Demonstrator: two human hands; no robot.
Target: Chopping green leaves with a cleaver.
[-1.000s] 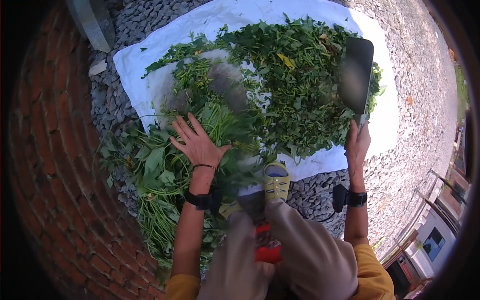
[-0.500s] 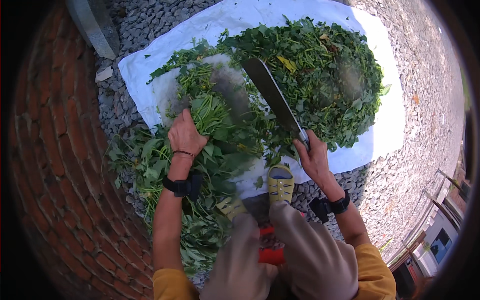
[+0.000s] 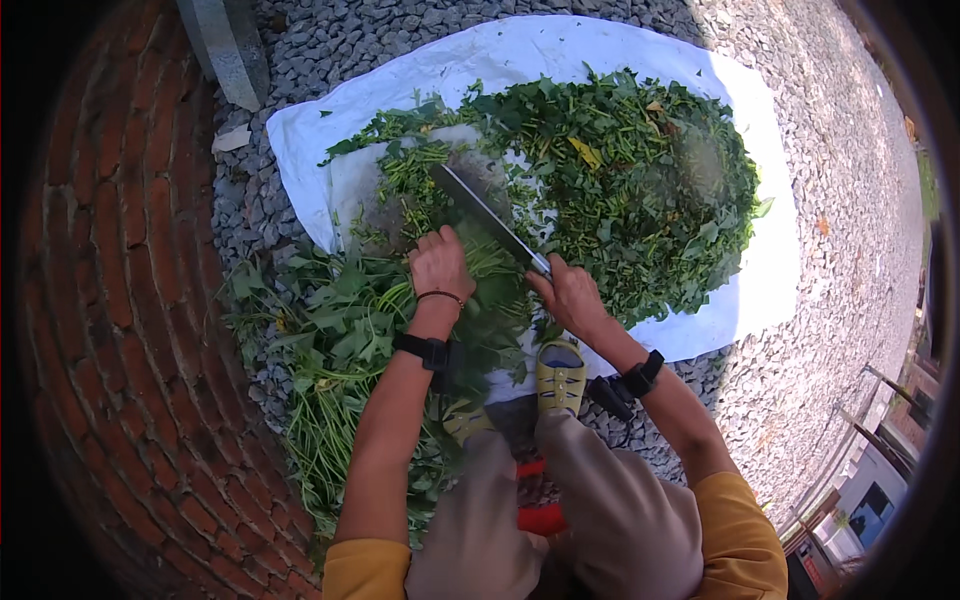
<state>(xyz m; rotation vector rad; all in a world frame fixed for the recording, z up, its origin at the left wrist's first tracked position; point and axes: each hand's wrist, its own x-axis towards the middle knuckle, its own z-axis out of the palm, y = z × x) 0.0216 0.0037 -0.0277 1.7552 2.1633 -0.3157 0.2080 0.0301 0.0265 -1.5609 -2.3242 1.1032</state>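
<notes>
My right hand (image 3: 575, 300) is closed round the handle of a long, broad knife (image 3: 492, 212). Its dark blade slants up and left, over or close to the cut greens beyond my left hand. In my closed left hand (image 3: 440, 265) is a bunch of leafy green stems (image 3: 490, 262), partly blurred. Chopped stems (image 3: 415, 178) lie on a pale, stained board (image 3: 362, 172) past my fingers. Uncut leafy greens (image 3: 345, 330) trail from the board's near left down beside my left arm. To the right spreads a big heap of chopped greens (image 3: 640, 190).
A white cloth (image 3: 775, 270) lies under the board and heap, on grey gravel (image 3: 330, 60). Brick paving (image 3: 120, 300) runs along the left, with a concrete post (image 3: 225, 55) at the far left. My feet in yellow-green sandals (image 3: 560, 378) are at the cloth's near edge.
My left hand has moved right and slightly nearer with the bunch. The knife has swung left, toward the board. The whole view has also shifted slightly.
</notes>
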